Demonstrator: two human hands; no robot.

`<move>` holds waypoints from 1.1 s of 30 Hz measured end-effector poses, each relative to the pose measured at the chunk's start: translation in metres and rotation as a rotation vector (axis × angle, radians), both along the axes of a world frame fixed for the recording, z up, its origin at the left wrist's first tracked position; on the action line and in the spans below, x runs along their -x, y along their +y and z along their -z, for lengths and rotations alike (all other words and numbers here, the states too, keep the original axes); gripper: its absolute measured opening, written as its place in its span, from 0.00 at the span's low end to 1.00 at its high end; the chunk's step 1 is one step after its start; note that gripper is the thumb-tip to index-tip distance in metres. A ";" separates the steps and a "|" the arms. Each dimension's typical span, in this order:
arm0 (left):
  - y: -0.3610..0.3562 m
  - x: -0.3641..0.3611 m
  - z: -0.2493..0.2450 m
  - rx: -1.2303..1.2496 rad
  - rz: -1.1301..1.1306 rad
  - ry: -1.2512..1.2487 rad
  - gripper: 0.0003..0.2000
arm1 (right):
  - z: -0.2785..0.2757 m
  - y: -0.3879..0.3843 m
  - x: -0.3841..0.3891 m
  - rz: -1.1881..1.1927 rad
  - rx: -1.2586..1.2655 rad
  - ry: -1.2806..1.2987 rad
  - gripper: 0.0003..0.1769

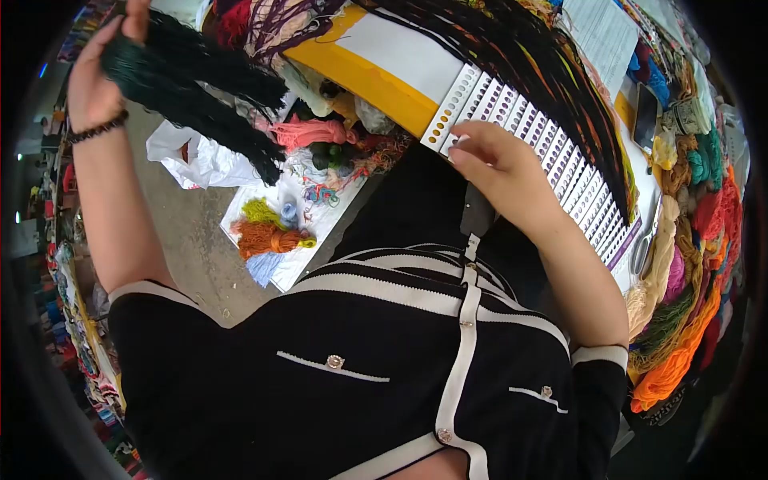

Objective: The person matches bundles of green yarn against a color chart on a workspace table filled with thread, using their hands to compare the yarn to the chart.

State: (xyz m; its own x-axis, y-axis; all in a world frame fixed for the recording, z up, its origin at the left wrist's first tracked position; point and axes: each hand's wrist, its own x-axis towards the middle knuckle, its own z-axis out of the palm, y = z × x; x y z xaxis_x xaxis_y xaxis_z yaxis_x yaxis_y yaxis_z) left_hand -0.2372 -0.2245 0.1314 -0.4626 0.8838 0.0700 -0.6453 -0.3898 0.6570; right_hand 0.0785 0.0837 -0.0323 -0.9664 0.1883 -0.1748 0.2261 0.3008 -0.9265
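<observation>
Black shirt (pixel 264 384) with white trim lies nearest the camera. Left hand (pixel 94 84): raised, thumb and fingers closed on a bundle of dark green yarn (pixel 180 68). Bundle position: clear of the table, upper end in the hand, loose strands hanging in separate lengths above the floor side. Right hand (pixel 516 172): fingers bent, thumb and forefinger close together at the near end of the white punched cards (pixel 453 108). Whether they grip a card cannot be told.

Cards overlap in a long row beside the table's yellow edge (pixel 368 76). Long dark threads (pixel 552 68) run along the row's far side. Scissors (pixel 643 252) lie past its other end, beside piled yarn (pixel 680 372). Beyond and below the left forearm: a white bag (pixel 210 164), pink yarn (pixel 308 132) and a board (pixel 292 268) carrying small bundles.

Likely faults:
- Yarn tangle or drop. Cause: loose ends swinging against the pink yarn, or a slack left-hand grip.
- Card slip. Cause: a push at the overhanging near end, shifting the overlapped row.
- Thread snag. Cause: card edges or right-hand fingers catching the long dark threads.
</observation>
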 end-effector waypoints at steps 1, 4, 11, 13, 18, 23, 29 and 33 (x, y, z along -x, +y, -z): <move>-0.002 -0.009 0.010 0.119 -0.173 0.079 0.29 | -0.004 -0.008 0.009 -0.049 -0.035 0.012 0.21; 0.055 -0.107 0.070 0.389 -0.414 -0.014 0.21 | -0.001 -0.049 0.043 -0.109 0.070 0.323 0.35; 0.071 -0.123 0.173 0.357 -0.480 -0.251 0.17 | 0.054 -0.106 0.060 -0.611 0.410 -0.261 0.17; 0.045 -0.088 0.244 0.371 -0.144 -0.238 0.14 | 0.047 -0.110 0.060 -0.579 0.627 -0.112 0.16; 0.075 -0.183 0.273 0.568 -0.053 -0.325 0.33 | 0.051 -0.107 0.062 -0.010 0.815 -0.267 0.17; 0.089 -0.214 0.262 0.300 0.041 -0.386 0.43 | 0.061 -0.114 0.059 -0.055 0.611 -0.364 0.13; 0.085 -0.208 0.255 0.285 0.117 -0.380 0.40 | 0.052 -0.104 0.050 -0.120 0.719 -0.410 0.12; 0.080 -0.184 0.230 0.303 -0.064 -0.098 0.31 | 0.052 -0.091 0.048 -0.289 0.113 0.033 0.19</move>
